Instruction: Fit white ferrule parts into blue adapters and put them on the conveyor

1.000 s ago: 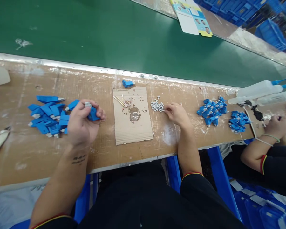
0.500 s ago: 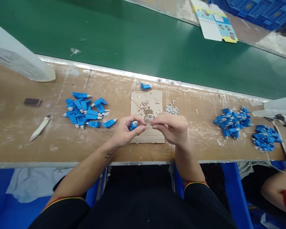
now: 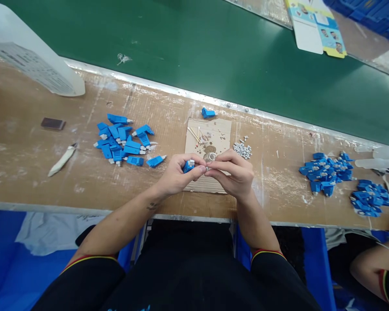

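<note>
My left hand (image 3: 182, 173) curls round a blue piece with a light grey end (image 3: 188, 166), its thumb and forefinger pinched together. My right hand (image 3: 232, 172) is closed too, with fingertips meeting those of the left; whatever tiny thing they pinch is too small to name. Both hands are over a stained piece of cardboard (image 3: 214, 129). On it lie thin sticks (image 3: 194, 135) and a small round clear dish (image 3: 210, 157). Small grey parts (image 3: 243, 149) are heaped to the right of the cardboard, and a single blue piece (image 3: 208, 113) lies beyond its far edge.
Blue pieces (image 3: 123, 142) are piled on the left, with two more piles (image 3: 326, 170) on the right. A white-handled knife (image 3: 62, 160), dark block (image 3: 53, 124) and large white bottle (image 3: 35, 56) stand or lie at left. Another person's arm (image 3: 369, 263) shows at lower right.
The right fingertips have come in against the left ones, closing the small gap between them. The whole view has shifted, so the table items appear farther right.
</note>
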Motion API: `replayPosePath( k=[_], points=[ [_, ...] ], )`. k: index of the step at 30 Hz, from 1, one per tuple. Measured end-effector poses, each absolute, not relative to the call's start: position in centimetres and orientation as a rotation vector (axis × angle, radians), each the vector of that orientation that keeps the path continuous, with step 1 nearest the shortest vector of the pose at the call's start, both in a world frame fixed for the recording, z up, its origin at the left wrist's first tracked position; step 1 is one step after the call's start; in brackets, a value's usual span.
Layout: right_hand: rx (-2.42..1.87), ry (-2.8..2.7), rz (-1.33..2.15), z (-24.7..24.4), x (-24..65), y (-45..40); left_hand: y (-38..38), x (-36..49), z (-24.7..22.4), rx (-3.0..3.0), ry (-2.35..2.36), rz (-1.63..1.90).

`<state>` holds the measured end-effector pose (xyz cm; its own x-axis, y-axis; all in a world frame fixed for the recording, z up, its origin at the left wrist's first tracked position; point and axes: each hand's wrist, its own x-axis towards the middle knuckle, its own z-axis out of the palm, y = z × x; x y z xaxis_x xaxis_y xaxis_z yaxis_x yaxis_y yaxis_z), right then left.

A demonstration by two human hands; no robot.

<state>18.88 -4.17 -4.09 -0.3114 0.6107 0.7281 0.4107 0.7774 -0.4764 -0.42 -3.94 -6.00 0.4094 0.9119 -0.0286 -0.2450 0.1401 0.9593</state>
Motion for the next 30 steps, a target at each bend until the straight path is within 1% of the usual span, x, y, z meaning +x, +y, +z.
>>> replayPosePath(
  k=[6,11,15,20,25,30],
  points=[
    [-0.76,-1.994,0.259,-4.0,18.8,-4.4,-3.8,-0.1,-5.7,1.067,0.755,0.98],
    [-0.812,-2.05,0.16,-3.4,19.7,-4.2,-3.7,0.3,-5.7,0.931,0.74,0.966],
    [-0.956,-2.169,0.038,-3.4,22.4,-3.3,-3.3,0.0,-5.2,0.623,0.749,1.072],
    [-1.117,-2.342,0.0,-5.6,24.5,-2.8,-2.3,-1.0,-4.7,0.366,0.864,1.227],
    [-1.194,-2.406,-0.019,-7.2,24.3,-2.5,-1.9,-1.1,-5.2,0.352,0.875,1.261],
    [-1.149,-2.416,-0.035,-6.8,24.2,-2.0,-2.0,-1.1,-5.8,0.446,0.862,1.238]
  ],
)
